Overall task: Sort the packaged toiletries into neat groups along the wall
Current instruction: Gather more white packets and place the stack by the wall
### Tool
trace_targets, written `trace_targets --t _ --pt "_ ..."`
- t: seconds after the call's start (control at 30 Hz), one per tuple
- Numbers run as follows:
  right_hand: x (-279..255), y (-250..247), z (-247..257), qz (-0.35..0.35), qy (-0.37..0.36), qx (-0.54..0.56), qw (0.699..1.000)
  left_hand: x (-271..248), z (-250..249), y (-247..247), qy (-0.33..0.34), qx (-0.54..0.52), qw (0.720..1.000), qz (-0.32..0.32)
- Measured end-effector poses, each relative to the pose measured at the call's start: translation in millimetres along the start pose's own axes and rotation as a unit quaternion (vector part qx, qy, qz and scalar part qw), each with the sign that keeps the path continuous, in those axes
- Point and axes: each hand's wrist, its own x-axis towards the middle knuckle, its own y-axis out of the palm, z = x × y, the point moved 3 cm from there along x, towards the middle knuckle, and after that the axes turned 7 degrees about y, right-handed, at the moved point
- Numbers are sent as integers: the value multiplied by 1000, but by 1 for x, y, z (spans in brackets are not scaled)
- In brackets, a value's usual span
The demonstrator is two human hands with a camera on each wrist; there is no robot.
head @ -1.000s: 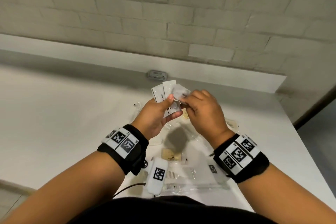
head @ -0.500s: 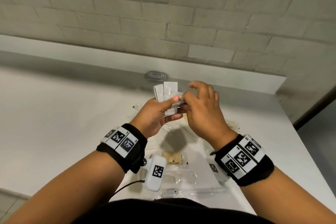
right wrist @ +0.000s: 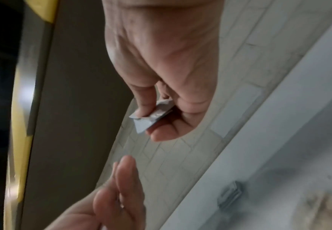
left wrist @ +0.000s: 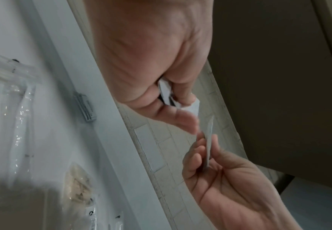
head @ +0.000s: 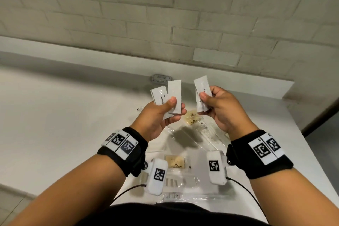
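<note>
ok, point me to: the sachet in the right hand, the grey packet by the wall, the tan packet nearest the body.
sachet in the right hand point(head: 201, 87): head view, upper white face above the thumb.
grey packet point(head: 161, 78): head view, middle of its top face.
tan packet point(head: 174, 161): head view, centre of its printed label.

Both hands, left point(head: 157, 115) and right point(head: 222, 110), raised apart, fingers pinched.

Your hands come apart: your right hand point(head: 222, 108) now pinches one white toothpaste sachet point(head: 201, 95) clear of the white sachets point(head: 167, 97) fanned in your left hand point(head: 157, 115).
</note>
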Motion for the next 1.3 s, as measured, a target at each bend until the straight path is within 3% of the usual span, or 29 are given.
trace_targets --t 0.1,0.2,0.4,0.53,0.67,0.77,0.87,0.93,1.0,1.07,1.17,1.2,1.23,1.3 --pt "-6 14 -1 79 10 85 993 -5 1 8 -40 -2 999 22" --pt "-13 32 -4 141 7 93 986 -9 3 15 -64 31 996 55" --pt "-11 32 -16 99 18 28 995 -9 2 10 -89 100 990 44" --pt "-14 33 -20 84 23 53 995 -8 3 9 -93 109 989 27" --pt "-9 21 -16 10 6 38 999 -6 -2 7 -106 95 990 19" --pt "-3 2 -9 -2 22 10 1000 -11 -7 3 -155 38 984 76" --pt "-2 -9 3 33 -14 -90 995 -13 -10 -3 -156 61 976 142" --pt "-6 -9 16 53 -67 -205 975 -12 -10 -4 -138 106 974 143" --pt "-11 -2 30 57 -132 -347 927 -8 -10 -5 -114 144 976 117" --pt "-17 11 36 75 -189 -467 860 -4 -7 -6 -94 183 974 94" --pt "-23 31 27 107 -226 -629 736 -2 -6 -3 -69 201 972 103" --pt "-25 34 22 101 -223 -654 716 -2 -6 -2 -62 204 971 109" --pt "-25 33 19 89 -207 -655 721 -3 -6 -2 -56 202 972 109" --pt "-23 27 14 65 -148 -604 780 -4 -6 -5 -39 172 980 90"
